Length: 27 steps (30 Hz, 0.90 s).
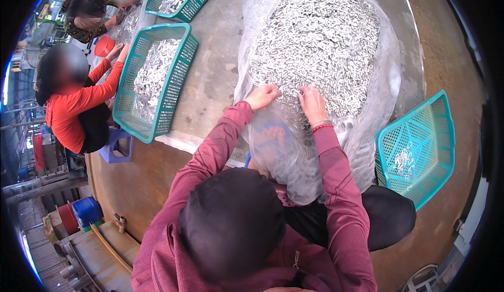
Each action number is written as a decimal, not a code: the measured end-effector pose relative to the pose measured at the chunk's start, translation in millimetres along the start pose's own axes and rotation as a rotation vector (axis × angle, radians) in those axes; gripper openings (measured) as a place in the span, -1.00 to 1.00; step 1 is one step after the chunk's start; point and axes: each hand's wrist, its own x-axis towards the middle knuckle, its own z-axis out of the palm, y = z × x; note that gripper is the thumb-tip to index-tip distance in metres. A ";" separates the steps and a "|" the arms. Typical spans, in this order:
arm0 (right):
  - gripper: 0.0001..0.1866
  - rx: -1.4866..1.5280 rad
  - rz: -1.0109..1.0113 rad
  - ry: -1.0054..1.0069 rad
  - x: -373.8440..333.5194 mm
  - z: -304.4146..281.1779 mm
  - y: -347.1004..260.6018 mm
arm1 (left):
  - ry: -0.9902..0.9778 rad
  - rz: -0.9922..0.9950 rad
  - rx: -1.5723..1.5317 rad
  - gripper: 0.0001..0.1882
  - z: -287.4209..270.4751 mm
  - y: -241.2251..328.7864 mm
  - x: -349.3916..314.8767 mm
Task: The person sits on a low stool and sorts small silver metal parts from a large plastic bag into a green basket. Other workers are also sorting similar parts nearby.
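A large heap of small silvery loop-like pieces [320, 35] lies on a clear plastic sheet [283, 171], which bunches up around it and hangs toward my lap. At the heap's near edge, my left hand [262, 97] is closed, thumb and fingers pinched together. My right hand [313, 104], a red bead bracelet [322, 127] on its wrist, is also closed with its fingertips down at the pieces. A small gap separates the hands. What each pinch holds is too small to make out. Beside my right knee, a tilted green basket [386, 174] contains a few loose white loops [404, 162].
Two more green baskets [191, 56] with silvery pieces stand on the left of the grey worktop [210, 82]. A person in an orange top [68, 113] sits there by a purple stool [116, 145] and a red scoop-like container [104, 46]. Others work at the far left.
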 end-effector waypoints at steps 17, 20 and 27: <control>-0.76 1.673 0.546 -0.196 2.0 -60.5 6.5 | 0.230 0.001 -0.588 -0.85 -90.3 -30.7 -9.4; -0.68 1.692 0.593 -0.170 0.8 -64.3 -0.3 | -0.021 0.150 -0.952 -0.83 -80.8 -1.3 -16.6; -0.77 1.909 0.397 -0.339 8.8 -77.7 -19.8 | -0.217 -0.198 -1.095 -0.69 -7.0 22.1 -1.9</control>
